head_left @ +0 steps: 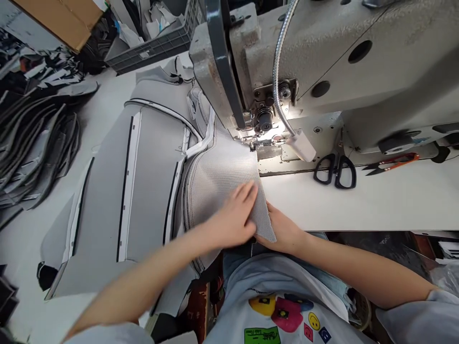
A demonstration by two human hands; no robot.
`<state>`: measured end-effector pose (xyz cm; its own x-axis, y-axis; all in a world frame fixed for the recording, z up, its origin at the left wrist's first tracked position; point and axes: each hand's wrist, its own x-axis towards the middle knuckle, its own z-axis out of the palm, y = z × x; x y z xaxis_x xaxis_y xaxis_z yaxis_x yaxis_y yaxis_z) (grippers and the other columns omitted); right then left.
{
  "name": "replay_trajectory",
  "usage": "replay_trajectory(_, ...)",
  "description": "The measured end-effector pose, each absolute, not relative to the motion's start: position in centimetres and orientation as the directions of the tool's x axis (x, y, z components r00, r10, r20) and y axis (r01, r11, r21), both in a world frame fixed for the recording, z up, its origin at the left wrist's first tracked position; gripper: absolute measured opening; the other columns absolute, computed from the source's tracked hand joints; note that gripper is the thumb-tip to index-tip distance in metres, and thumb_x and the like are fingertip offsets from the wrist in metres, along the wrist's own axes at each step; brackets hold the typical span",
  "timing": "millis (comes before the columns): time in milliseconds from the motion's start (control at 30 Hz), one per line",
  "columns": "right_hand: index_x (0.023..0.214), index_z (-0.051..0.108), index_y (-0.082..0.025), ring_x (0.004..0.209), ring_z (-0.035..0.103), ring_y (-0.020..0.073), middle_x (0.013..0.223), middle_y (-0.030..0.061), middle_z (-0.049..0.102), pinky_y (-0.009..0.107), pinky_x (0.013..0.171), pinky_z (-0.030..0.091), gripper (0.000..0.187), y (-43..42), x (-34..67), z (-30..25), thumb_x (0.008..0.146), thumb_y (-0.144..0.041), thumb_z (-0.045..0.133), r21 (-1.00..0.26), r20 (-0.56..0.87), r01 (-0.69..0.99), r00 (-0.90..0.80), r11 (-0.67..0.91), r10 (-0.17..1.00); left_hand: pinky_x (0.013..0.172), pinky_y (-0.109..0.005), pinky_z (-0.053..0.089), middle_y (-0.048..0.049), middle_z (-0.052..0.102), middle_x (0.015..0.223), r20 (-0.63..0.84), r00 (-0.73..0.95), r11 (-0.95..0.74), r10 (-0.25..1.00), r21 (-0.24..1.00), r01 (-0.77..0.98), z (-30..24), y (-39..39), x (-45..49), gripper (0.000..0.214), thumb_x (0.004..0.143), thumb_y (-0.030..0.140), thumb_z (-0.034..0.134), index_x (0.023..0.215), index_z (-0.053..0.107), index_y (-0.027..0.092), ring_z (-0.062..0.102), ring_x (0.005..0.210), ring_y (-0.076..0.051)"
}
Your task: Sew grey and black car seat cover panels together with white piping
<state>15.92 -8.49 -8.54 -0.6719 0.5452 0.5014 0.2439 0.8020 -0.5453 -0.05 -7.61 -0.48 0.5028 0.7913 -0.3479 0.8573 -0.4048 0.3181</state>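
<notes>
A light grey mesh fabric panel [224, 165] runs from the presser foot [253, 143] of a sewing machine [319, 52] toward my body. My left hand [234, 215] lies on top of the panel near its right edge, fingers stretched out and slightly blurred. Beneath that edge is my right hand [283, 229], touching the fabric from below; its fingers are mostly hidden by the panel. Joined grey pieces with white and black strips, part of a larger sewn cover [107, 191], spread over the table to the left.
Black-handled scissors [335, 167] and orange-handled thread snips [392, 163] lie right of the needle area. A metal flexible lamp neck [278, 62] hangs before the machine. Stacked dark fabric pieces [36, 148] sit far left; a grey crate [158, 48] and cardboard box [68, 19] stand behind.
</notes>
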Motion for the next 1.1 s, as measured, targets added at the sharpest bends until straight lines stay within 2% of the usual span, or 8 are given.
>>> replay_trajectory(67,0.117,0.065,-0.015,0.119,0.056,0.0246,0.115,0.0112,0.068,0.05,0.105,0.046,0.032,-8.6,15.8,-8.4,0.094,-0.027,0.046,-0.529,0.5,0.25,-0.68,0.811,0.536,0.119,-0.052,0.026,-0.0177,0.016,0.16,-0.238,0.467,-0.391,0.852,0.304,0.869,-1.9,-11.8,-1.0,0.09,0.071,0.011,0.05,0.154,0.013,0.01,0.017,0.148,-0.035)
replay_trajectory(133,0.117,0.065,-0.015,0.12,0.054,0.0234,0.116,0.0104,0.068,0.049,0.106,0.046,0.031,-8.6,15.7,-8.1,0.095,-0.027,0.047,-0.484,0.515,0.277,-0.677,0.83,0.526,0.117,-0.053,0.03,-0.0143,0.025,0.158,-0.087,0.363,-0.328,0.928,0.271,0.905,-3.8,-14.6,-2.3,0.094,0.071,0.0,0.043,0.155,0.006,0.018,0.023,0.147,-0.031)
replay_trajectory(300,0.104,0.071,-0.015,0.112,0.057,0.0278,0.109,0.0134,0.069,0.057,0.108,0.04,0.021,-8.7,15.9,-7.4,0.092,-0.021,0.055,-0.193,0.445,0.308,-0.819,0.931,0.363,0.109,-0.05,0.044,-0.0106,0.05,0.143,0.181,0.281,-0.318,0.942,0.231,0.919,-6.4,-14.0,-6.1,0.088,0.075,-0.008,0.036,0.153,0.02,0.029,0.043,0.137,-0.027)
replay_trajectory(400,0.097,0.074,-0.015,0.108,0.059,0.0283,0.111,0.0138,0.068,0.054,0.107,0.042,0.018,-8.7,16.1,-7.2,0.089,-0.021,0.058,-0.123,0.395,0.327,-0.85,0.937,0.348,0.11,-0.051,0.043,-0.0106,0.046,0.147,0.113,0.387,-0.402,0.915,0.223,0.888,-5.2,-11.6,-6.7,0.084,0.074,-0.006,0.041,0.151,0.028,0.025,0.039,0.14,-0.029)
replay_trajectory(600,0.106,0.071,-0.014,0.099,0.063,0.0265,0.099,0.0135,0.071,0.05,0.105,0.045,0.024,-8.9,16.3,-7.2,0.087,-0.018,0.057,-0.093,0.453,0.339,-0.823,0.936,0.343,0.114,-0.052,0.036,-0.0093,0.043,0.151,-0.015,0.624,-0.604,0.782,0.234,0.762,-3.9,-9.6,-5.1,0.082,0.072,-0.005,0.038,0.15,0.032,0.018,0.032,0.143,-0.027)
replay_trajectory(800,0.122,0.063,-0.009,0.092,0.065,0.0249,0.092,0.0148,0.071,0.05,0.104,0.046,0.036,-8.7,16.3,-6.9,0.088,-0.015,0.054,-0.12,0.501,0.339,-0.79,0.933,0.352,0.114,-0.049,0.034,-0.0084,0.047,0.148,0.012,0.625,-0.608,0.781,0.244,0.755,-4.5,-9.1,-4.9,0.076,0.075,-0.003,0.038,0.148,0.036,0.017,0.034,0.143,-0.025)
replay_trajectory(1000,0.126,0.059,-0.005,0.107,0.063,0.0267,0.111,0.0227,0.067,0.048,0.101,0.049,0.037,-8.3,16.9,-6.3,0.09,-0.01,0.047,-0.132,0.419,0.369,-0.82,0.92,0.389,0.113,-0.049,0.035,-0.0091,0.049,0.146,0.003,0.598,-0.585,0.802,0.213,0.783,-4.6,-7.1,-4.1,0.063,0.08,0.003,0.038,0.141,0.047,0.013,0.039,0.14,-0.027)
replay_trajectory(1100,0.126,0.059,-0.003,0.105,0.064,0.0272,0.115,0.0218,0.067,0.046,0.101,0.05,0.039,-8.1,17.1,-5.9,0.09,-0.008,0.045,-0.11,0.383,0.378,-0.837,0.919,0.39,0.113,-0.048,0.034,-0.0088,0.049,0.146,0.003,0.596,-0.585,0.803,0.2,0.786,-4.6,-5.8,-3.9,0.061,0.08,0.003,0.038,0.14,0.048,0.012,0.038,0.14,-0.027)
